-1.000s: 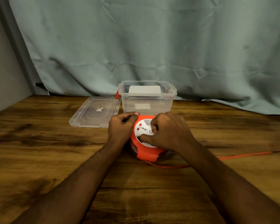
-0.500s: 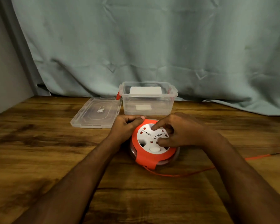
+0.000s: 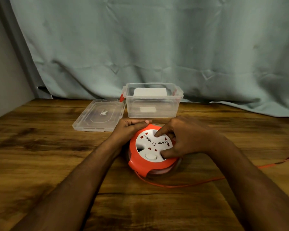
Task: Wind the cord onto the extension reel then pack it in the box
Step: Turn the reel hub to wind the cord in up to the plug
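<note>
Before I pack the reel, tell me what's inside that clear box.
Through the clear box walls, only two white patches show: a larger one near the back and a small one low down. Whether they are labels or loose items cannot be told. Nothing else shows inside.

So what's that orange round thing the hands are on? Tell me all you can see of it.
It is an extension reel: a flat round orange casing, plastic by the look, with a white socket face bearing red-marked holes and a white button. It lies face up on the table, before the box. The left hand grips its rim; the right hand has fingers on the face. An orange cord trails right.
</note>
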The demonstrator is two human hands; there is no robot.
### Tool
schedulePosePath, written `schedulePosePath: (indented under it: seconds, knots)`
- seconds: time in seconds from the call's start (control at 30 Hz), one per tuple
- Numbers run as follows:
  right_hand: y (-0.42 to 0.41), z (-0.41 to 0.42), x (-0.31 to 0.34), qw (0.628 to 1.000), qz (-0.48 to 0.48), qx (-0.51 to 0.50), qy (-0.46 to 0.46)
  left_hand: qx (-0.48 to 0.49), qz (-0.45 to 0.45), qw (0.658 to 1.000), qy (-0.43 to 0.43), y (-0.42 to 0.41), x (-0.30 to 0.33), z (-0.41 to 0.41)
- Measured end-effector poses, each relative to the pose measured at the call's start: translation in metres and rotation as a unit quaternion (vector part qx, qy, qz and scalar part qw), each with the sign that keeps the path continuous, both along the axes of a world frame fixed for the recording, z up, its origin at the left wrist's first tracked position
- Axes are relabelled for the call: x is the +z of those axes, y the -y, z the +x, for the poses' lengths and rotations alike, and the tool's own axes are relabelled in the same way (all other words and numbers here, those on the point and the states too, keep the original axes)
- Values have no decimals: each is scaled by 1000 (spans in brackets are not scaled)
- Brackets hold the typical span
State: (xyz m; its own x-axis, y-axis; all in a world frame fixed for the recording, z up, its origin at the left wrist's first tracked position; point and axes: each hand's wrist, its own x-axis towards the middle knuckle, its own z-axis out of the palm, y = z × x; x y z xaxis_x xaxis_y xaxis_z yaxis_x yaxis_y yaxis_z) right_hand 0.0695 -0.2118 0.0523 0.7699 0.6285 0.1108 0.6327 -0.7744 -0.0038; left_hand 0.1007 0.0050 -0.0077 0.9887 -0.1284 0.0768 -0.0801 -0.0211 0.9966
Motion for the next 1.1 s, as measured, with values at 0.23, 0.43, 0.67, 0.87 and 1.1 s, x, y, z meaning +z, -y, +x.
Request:
schedulePosePath:
  seconds: [0.23,0.43,0.67,0.87,1.1]
  knots:
    - [-12,-5,-1,1000,9,19,15,-60,-5,996,-65,-4,2,-4]
    - [-16,-7,-5,999,43,14,-12,-57,6,998,-20,-4,-4,-1]
    - [-17,-2,-8,998,55,-13,-11,2,-10,1000,12,-1,-6,-2]
    - [-15,2,-11,999,42,-24,-8,45,-37,998,28,2,-7,-1]
    - [-19,7,-16,990,65,-126,28,162,-46,984,60,9,-17,5]
